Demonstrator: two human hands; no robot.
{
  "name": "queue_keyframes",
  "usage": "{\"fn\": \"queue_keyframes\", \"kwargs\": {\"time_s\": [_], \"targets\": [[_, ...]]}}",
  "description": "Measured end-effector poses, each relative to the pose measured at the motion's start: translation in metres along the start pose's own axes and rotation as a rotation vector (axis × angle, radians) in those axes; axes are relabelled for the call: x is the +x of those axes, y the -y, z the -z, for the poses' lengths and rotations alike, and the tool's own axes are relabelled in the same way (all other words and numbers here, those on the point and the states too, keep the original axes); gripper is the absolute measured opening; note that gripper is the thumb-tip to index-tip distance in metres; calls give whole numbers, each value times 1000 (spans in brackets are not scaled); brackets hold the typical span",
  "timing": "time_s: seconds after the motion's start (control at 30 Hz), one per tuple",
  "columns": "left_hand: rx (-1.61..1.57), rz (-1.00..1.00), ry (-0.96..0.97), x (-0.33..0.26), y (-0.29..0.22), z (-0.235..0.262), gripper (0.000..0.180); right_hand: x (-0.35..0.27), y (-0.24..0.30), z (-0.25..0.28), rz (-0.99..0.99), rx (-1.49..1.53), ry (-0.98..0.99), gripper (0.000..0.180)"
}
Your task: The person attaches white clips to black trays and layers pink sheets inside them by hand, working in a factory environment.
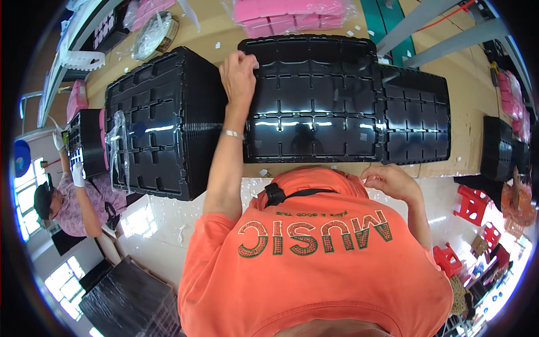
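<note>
At black tray | left hand outstretched, right hand bent | fingers curled, grips unclear

Brown-topped desk. Pale, shiny floor on its near side; bright windows off its left; red stools off its right.

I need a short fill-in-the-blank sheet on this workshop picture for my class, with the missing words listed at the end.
1. The hand at the upper corner of the large middle black tray is the person's ____ one.
2. The bundles under clear plastic at the top are coloured ____.
3. The co-worker at the far left wears white ____.
4. The stools at the right are coloured ____.

Missing words: left; pink; gloves; red.
</note>
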State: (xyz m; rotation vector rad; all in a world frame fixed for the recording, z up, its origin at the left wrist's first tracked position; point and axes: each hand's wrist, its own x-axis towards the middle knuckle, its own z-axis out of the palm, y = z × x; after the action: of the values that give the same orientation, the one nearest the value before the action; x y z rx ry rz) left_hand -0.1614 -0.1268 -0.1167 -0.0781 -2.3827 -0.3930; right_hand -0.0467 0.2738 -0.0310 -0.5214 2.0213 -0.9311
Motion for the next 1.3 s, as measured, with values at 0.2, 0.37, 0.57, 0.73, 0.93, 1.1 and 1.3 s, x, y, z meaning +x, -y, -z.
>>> {"fn": "queue_keyframes", "kwargs": {"time_s": [0.2, 0.37, 0.57, 0.73, 0.93, 1.1, 1.3], "targets": [[261, 123, 604, -69, -77, 155, 17, 44, 38, 80, 257, -285, -389, 10], [256, 380, 778, -102, -84, 184, 8, 169, 24, 139, 359, -340, -828, 11], [78, 361, 471, 2, -80, 133, 23, 312, 21, 187, 501, -545, -1084, 15], [46, 176, 210, 74, -9, 26, 17, 356, 14, 217, 398, -775, -1049, 16], [2, 29, 167, 113, 46, -79, 26, 340, 22, 206, 295, -818, -772, 19], [170, 36, 388, 117, 43, -112, 46, 334, -9, 208, 264, -837, -884, 23], [371, 77, 429, 106, 62, -119, 53, 332, -10, 195, 283, -1015, -851, 28]]}}
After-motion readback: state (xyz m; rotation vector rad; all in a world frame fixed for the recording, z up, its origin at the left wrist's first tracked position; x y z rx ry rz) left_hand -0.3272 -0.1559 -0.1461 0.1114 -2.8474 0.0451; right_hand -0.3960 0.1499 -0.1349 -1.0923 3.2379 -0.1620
